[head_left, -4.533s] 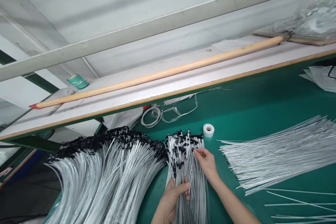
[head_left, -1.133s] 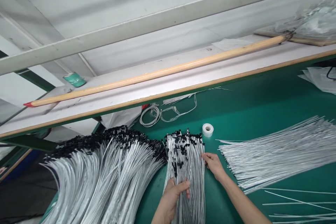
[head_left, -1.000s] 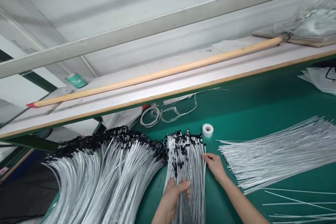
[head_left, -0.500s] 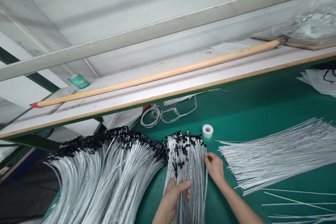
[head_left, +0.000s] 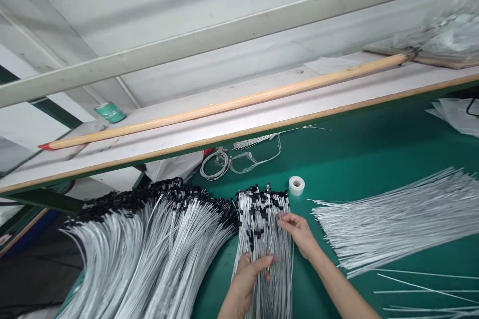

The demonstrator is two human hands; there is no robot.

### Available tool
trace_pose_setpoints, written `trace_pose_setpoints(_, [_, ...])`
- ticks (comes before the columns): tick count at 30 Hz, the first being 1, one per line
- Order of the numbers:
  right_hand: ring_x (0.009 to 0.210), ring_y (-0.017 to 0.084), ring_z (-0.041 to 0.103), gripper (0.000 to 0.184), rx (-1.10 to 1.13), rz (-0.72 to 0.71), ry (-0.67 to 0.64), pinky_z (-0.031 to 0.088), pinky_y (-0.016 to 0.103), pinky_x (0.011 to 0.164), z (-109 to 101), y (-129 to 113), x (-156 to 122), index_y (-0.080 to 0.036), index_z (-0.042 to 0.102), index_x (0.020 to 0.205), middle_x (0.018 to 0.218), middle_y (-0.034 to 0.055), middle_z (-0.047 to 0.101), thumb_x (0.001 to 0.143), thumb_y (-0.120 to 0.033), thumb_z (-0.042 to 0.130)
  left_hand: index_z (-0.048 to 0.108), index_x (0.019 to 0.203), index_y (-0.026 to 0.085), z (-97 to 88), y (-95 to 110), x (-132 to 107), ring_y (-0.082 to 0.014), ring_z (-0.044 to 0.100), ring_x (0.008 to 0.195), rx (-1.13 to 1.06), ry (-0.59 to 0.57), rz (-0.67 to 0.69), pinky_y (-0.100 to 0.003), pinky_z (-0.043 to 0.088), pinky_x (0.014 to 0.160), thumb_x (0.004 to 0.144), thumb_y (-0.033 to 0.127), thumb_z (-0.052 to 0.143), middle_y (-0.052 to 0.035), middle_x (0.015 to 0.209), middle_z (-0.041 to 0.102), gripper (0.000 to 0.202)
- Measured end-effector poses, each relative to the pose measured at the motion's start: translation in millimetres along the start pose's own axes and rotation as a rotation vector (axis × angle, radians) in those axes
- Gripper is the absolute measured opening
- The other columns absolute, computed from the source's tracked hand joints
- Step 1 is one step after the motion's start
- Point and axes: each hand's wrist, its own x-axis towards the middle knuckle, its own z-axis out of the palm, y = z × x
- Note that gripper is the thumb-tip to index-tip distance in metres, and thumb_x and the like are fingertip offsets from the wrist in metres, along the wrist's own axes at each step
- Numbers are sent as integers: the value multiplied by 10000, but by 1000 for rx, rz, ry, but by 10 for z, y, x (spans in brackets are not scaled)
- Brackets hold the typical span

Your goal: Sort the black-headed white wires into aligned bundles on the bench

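A pile of thin grey-white wires with black connectors [head_left: 279,249] lies in front of me on the green table. My left hand [head_left: 247,279] closes around some of these wires, thumb stretched across them; the connectors of the held ones sit lower than the others. At the pile's upper right, my right hand [head_left: 301,234] pinches a wire between thumb and fingertips just below the black ends. What exactly lies in that pinch is partly hidden. A much bigger heap of wires with black connectors [head_left: 149,249] spreads to the left.
A roll of white tape [head_left: 297,186] stands behind the pile. Wires without visible connectors [head_left: 400,219] lie to the right, with several loose strands in front. A coiled cable [head_left: 214,164] lies beneath the shelf [head_left: 239,122], which carries a long wooden pole [head_left: 224,104] and a green spool [head_left: 110,112].
My right hand has moved left from the pile's right edge onto its upper part, fingers still pinched. My left hand stays about where it was, its thumb slightly further right.
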Motion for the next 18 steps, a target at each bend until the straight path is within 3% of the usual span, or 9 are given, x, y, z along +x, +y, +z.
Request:
trace_pose_setpoints(3, [920,268,589,259,182,65,-64,450,324,717,132,-168,-142,-175,661,605,972,118,641,577,-431,686,579,944,122,4,-13,7,-226,611,758,15,-40,54,-281,435,510,485,287,801,-136,977,662,536])
trace_pose_setpoints(6, [973,315,569,296,305,136,-23,476,365,683,310,-237,-298,-190,711,662,1151,141,570,537,-458,715,595,974,136,-5,-15,10,-141,559,515,6,-123,96,-277,427,487,487,297,797,-90,898,675,552])
trace_pose_setpoints(9, [1076,338,515,329,327,138,24,475,401,764,449,-238,-427,-213,735,736,1272,126,490,562,-489,696,633,889,117,-4,12,11,-100,493,435,32,-152,118,-253,398,460,459,285,808,-54,739,669,494])
trace_pose_setpoints(12, [1223,328,380,371,269,103,-27,397,416,915,475,-219,-490,-226,725,885,1323,115,442,624,-481,665,637,787,111,2,41,27,-88,451,408,76,-117,113,-231,350,423,450,274,812,-10,575,612,413])
trace_pose_setpoints(15, [1221,313,386,386,223,26,-115,396,420,912,366,-141,-433,-235,698,968,1304,118,462,664,-466,638,620,739,121,-13,45,54,-95,443,402,90,-73,116,-232,329,417,487,304,796,3,516,571,359])
trace_pose_setpoints(17, [1098,294,501,385,164,-29,-36,442,400,836,250,-32,-318,-220,687,966,1225,132,523,673,-459,615,611,732,124,-34,38,66,-104,451,405,101,-52,111,-245,346,440,510,329,785,-4,514,570,349])
trace_pose_setpoints(18, [984,279,559,389,97,-30,79,460,389,779,193,34,-245,-201,676,954,1154,142,558,667,-454,605,608,735,126,-43,35,69,-107,453,407,109,-40,106,-254,360,457,518,336,782,-7,519,574,348])
